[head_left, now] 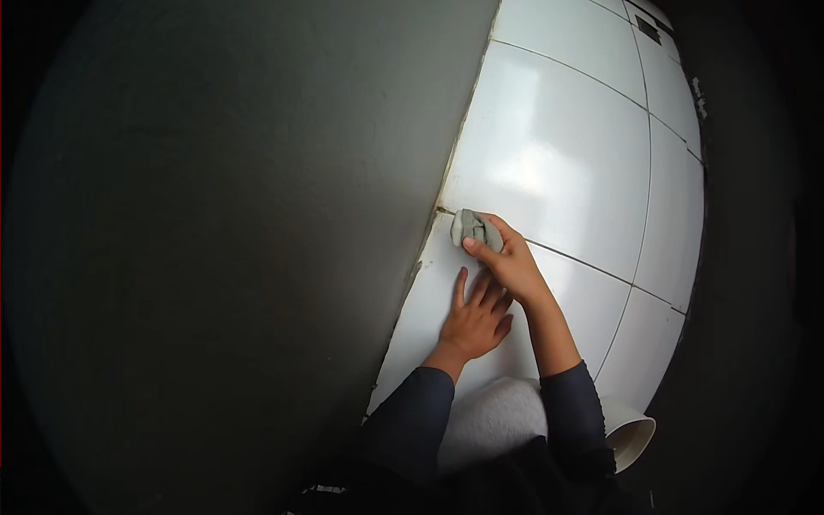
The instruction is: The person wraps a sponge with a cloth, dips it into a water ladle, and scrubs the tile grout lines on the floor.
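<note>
My right hand [512, 262] is closed round a small, soft-looking grey wad [473, 227] with a paler left side. Folds show on it, but whether it is cloth, sponge or putty I cannot tell. The wad is at the joint between two white tiles [558, 129], close to their edge along the dark wall. Just below it, my left hand [477, 319] lies palm down on the lower tile with its fingers apart. The left fingertips come near the right wrist, and part of them is hidden behind the right hand.
A dark grey wall [257, 215] runs along the tiles' left edge. At the lower right stands an open white container [633, 444], tilted toward me. Grey fabric [498, 425] over my leg shows between my sleeves. A small dark square [648, 30] marks the far tiles.
</note>
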The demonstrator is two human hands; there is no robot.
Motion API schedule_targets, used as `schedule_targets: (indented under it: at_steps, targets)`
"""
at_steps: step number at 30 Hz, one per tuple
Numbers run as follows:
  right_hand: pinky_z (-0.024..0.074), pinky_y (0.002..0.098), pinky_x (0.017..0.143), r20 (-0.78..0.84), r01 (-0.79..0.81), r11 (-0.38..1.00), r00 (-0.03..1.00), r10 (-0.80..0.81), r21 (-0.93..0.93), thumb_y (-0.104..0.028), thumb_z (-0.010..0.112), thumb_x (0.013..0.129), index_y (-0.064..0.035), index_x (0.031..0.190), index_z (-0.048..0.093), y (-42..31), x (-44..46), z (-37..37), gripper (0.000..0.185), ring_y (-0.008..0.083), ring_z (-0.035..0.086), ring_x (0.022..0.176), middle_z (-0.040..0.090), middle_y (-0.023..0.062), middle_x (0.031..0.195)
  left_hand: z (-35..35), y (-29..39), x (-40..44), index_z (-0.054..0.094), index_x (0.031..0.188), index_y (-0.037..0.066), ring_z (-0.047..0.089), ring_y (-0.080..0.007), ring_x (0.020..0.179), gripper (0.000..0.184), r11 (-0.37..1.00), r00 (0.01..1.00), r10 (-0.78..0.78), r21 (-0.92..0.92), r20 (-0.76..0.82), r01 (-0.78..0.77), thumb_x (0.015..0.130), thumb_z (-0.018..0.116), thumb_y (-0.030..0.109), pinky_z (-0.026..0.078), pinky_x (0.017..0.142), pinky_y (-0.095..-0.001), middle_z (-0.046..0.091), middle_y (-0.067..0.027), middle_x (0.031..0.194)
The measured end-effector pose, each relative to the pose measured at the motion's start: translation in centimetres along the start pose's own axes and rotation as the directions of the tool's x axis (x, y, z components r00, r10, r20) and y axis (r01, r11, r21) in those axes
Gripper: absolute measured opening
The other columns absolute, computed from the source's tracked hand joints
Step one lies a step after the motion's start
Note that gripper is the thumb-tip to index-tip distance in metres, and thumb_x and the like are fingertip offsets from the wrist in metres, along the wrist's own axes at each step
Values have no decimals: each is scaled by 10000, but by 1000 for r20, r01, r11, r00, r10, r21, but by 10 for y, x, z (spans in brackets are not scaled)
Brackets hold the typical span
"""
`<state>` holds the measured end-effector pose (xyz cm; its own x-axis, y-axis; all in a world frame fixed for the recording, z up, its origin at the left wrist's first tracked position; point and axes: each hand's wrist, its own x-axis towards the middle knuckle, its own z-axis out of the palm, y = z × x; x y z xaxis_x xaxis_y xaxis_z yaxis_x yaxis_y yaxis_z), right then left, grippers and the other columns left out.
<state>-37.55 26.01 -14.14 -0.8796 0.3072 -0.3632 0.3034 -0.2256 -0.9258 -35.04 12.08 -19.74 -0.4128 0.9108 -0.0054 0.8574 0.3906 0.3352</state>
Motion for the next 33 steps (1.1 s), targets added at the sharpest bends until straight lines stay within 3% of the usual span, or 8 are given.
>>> schedule_targets:
  at_steps: [7, 10, 14, 19, 23, 28, 30, 33]
  targets:
    - [480, 354, 851, 189, 425, 497, 870, -456, -757, -105, 751, 683, -55, 1177, 579, 8, 9, 24, 525, 277, 564, 961, 591, 106, 1046, -10, 2, 4, 318, 1465, 169, 163, -285, 1432, 638, 994, 938, -96, -11, 332, 105, 906, 470, 436, 1, 1120, -619, 283, -97, 1510]
    - [491, 352, 835, 370, 546, 236, 770, -521, -804, -102, 747, 670, -64, 1162, 585, 23, 12, 38, 518, 273, 523, 981, 554, 77, 1049, 3, -1, 3, 241, 1497, 182, 141, -279, 1440, 700, 997, 997, -33, 78, 76, 27, 899, 469, 464, -14, 1116, -623, 252, -103, 1530]
    - [508, 346, 787, 160, 395, 291, 791, -591, -872, -115, 742, 690, -59, 1139, 611, 18, 39, 25, 471, 268, 523, 919, 556, 90, 1006, -30, 5, 13, 260, 1494, 185, 109, -283, 1452, 669, 996, 880, -93, 29, 466, 90, 911, 455, 451, -18, 1123, -601, 210, -111, 1556]
    - [507, 349, 760, 310, 490, 236, 788, -532, -839, -150, 750, 711, -84, 1162, 626, 26, 14, 40, 472, 254, 528, 904, 539, 70, 967, -1, 0, 5, 273, 1489, 190, 85, -277, 1454, 663, 998, 991, -47, 50, 126, 41, 913, 449, 469, -10, 1140, -570, 225, -101, 1548]
    - [507, 351, 743, 233, 441, 289, 806, -543, -850, -153, 737, 735, -73, 1150, 634, 16, 30, 27, 435, 254, 535, 888, 541, 73, 969, -16, 3, 7, 298, 1473, 183, 113, -269, 1448, 656, 995, 912, -95, 18, 398, 96, 911, 446, 486, -33, 1125, -601, 262, -96, 1525]
    - [503, 360, 763, 140, 353, 342, 845, -517, -871, -133, 728, 741, -72, 1165, 626, 13, 34, 35, 440, 258, 537, 888, 539, 85, 973, -11, 2, 7, 296, 1474, 187, 129, -273, 1445, 649, 996, 910, -82, 69, 407, 59, 913, 442, 479, -43, 1119, -612, 268, -96, 1519]
    - [515, 359, 751, 243, 452, 269, 791, -562, -850, -132, 718, 762, -94, 1155, 630, 21, 19, 41, 405, 254, 557, 883, 536, 79, 965, -1, 0, 4, 302, 1473, 187, 126, -267, 1447, 645, 997, 992, -52, -58, 114, 59, 913, 439, 476, -47, 1119, -617, 267, -101, 1520]
    - [520, 360, 740, 199, 401, 288, 819, -538, -870, -155, 718, 771, -99, 1161, 628, 17, 32, 31, 404, 249, 564, 894, 543, 76, 975, -9, 3, 5, 308, 1470, 179, 114, -281, 1449, 643, 996, 964, -71, -32, 256, 82, 914, 439, 473, -37, 1123, -616, 256, -115, 1523]
